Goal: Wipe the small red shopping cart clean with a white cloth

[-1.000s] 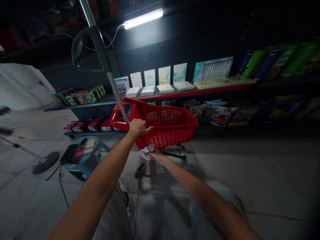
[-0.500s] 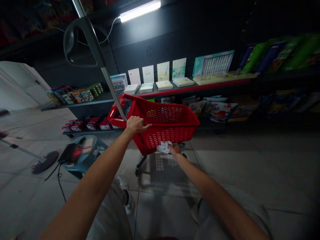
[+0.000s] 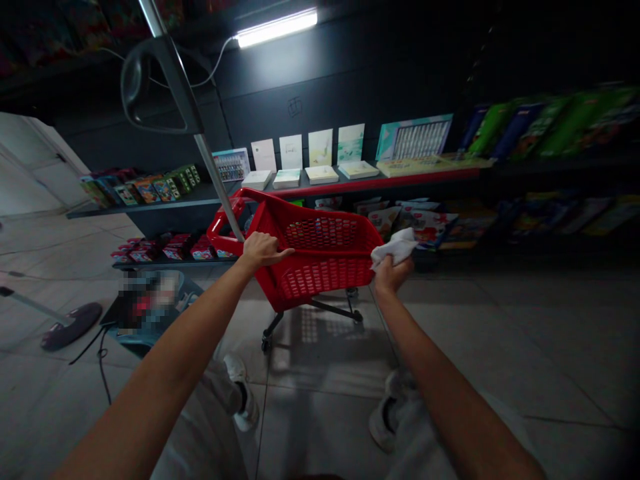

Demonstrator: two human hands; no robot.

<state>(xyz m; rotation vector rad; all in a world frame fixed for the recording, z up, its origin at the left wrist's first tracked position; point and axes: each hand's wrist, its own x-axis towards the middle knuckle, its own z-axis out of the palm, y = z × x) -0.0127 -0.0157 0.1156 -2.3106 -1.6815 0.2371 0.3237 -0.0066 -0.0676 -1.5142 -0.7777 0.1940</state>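
A red plastic shopping basket (image 3: 325,250) on a wheeled frame stands on the tiled floor in front of me. My left hand (image 3: 261,249) grips its near rim beside the metal pull handle pole (image 3: 216,181), which rises up left to a grey loop grip (image 3: 153,87). My right hand (image 3: 391,274) is closed on a crumpled white cloth (image 3: 396,247), held at the basket's right corner, at rim height. My legs and white shoes show at the bottom.
Dark shelves (image 3: 380,180) along the far wall carry cards, boxes and coloured packs. A blue plastic stool (image 3: 150,307) with items on it stands at the left, next to a floor stand base (image 3: 63,327) and a cable. Open tiled floor lies to the right.
My right hand with the cloth has moved from under the basket's front bottom, rightward and up to its right corner. The left hand kept its grip on the rim.
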